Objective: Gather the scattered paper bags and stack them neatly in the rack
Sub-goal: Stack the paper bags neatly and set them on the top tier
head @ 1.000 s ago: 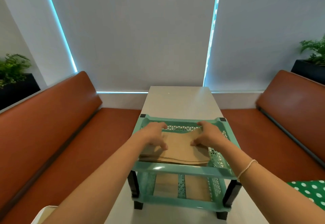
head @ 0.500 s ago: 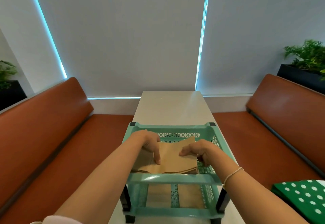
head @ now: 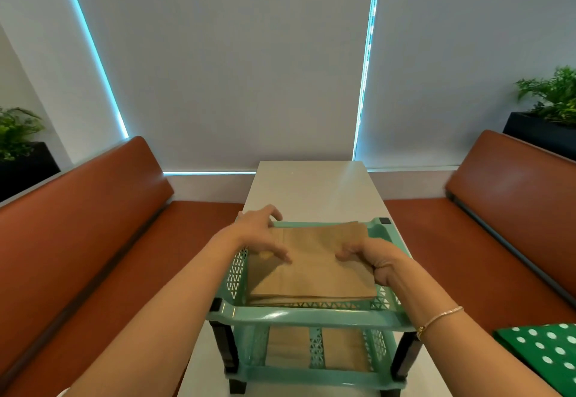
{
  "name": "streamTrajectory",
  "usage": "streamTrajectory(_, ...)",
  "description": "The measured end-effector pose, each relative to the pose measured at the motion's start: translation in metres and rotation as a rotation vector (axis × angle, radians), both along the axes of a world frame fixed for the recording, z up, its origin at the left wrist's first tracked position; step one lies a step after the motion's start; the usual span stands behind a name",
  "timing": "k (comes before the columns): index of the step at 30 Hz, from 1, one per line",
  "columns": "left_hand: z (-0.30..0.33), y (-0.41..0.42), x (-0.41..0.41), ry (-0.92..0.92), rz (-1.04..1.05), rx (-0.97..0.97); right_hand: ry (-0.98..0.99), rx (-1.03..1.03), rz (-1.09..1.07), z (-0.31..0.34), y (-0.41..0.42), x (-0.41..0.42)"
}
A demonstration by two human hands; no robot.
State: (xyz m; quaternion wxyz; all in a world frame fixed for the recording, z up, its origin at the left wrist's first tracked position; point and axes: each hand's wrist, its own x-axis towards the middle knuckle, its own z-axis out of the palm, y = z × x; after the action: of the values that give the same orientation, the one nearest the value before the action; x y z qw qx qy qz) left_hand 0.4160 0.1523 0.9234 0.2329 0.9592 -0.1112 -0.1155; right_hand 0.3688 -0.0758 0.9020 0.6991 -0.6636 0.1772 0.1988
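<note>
The stack of paper bags (head: 314, 267) lies flat in the rack's (head: 307, 315) top tray, long axis running away from the person, between the left hand (head: 260, 236), fingers spread on its left edge, and the right hand (head: 369, 258), fingers curled pinching its right edge.

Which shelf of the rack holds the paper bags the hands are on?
The top shelf: both hands rest on its bag stack. The bottom shelf's bags lie untouched.
</note>
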Motion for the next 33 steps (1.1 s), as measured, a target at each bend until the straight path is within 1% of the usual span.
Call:
streamTrajectory(2,0.001,0.009,0.0,0.004,0.082,-0.136,-0.117,0.079,-0.034,0.003,-0.007,0.001)
streamTrajectory(3,0.002,0.011,-0.002,0.028,0.14,-0.274,-0.186,0.118,-0.048,0.004,-0.009,0.001)
streamTrajectory(5,0.001,0.013,-0.007,0.094,0.26,-0.611,-0.303,0.166,-0.047,0.004,-0.012,0.001)
streamTrajectory(6,0.001,0.013,-0.01,0.113,0.297,-0.727,-0.342,0.182,-0.041,0.003,-0.012,0.0)
streamTrajectory(9,-0.006,0.007,-0.019,0.104,0.356,-0.915,-0.398,0.192,-0.039,-0.006,-0.012,-0.001)
streamTrajectory(11,-0.015,0.003,-0.022,0.026,0.409,-0.988,-0.434,0.202,-0.082,-0.01,-0.012,-0.001)
streamTrajectory(13,-0.023,0.001,-0.026,-0.064,0.421,-0.99,-0.446,0.167,-0.113,-0.009,-0.01,-0.002)
streamTrajectory(15,-0.03,0.0,-0.029,-0.108,0.397,-0.973,-0.43,0.106,-0.117,-0.01,-0.009,-0.002)
streamTrajectory(20,-0.035,-0.005,-0.038,-0.086,0.301,-0.898,-0.364,-0.017,-0.019,-0.014,-0.011,-0.006)
streamTrajectory(24,-0.038,-0.003,-0.041,-0.008,0.312,-0.876,-0.336,-0.066,0.106,-0.008,-0.011,-0.014)
streamTrajectory(26,-0.038,-0.002,-0.043,0.035,0.32,-0.875,-0.315,-0.103,0.127,-0.007,-0.011,-0.016)
streamTrajectory(28,-0.036,-0.003,-0.046,0.018,0.313,-0.841,-0.306,-0.13,0.108,-0.007,-0.01,-0.014)
streamTrajectory(30,-0.031,-0.004,-0.051,-0.059,0.241,-0.757,-0.312,-0.155,0.079,-0.007,-0.009,-0.014)
streamTrajectory(33,-0.026,0.001,-0.057,-0.165,0.084,-0.448,-0.321,-0.194,0.079,-0.005,-0.009,-0.015)
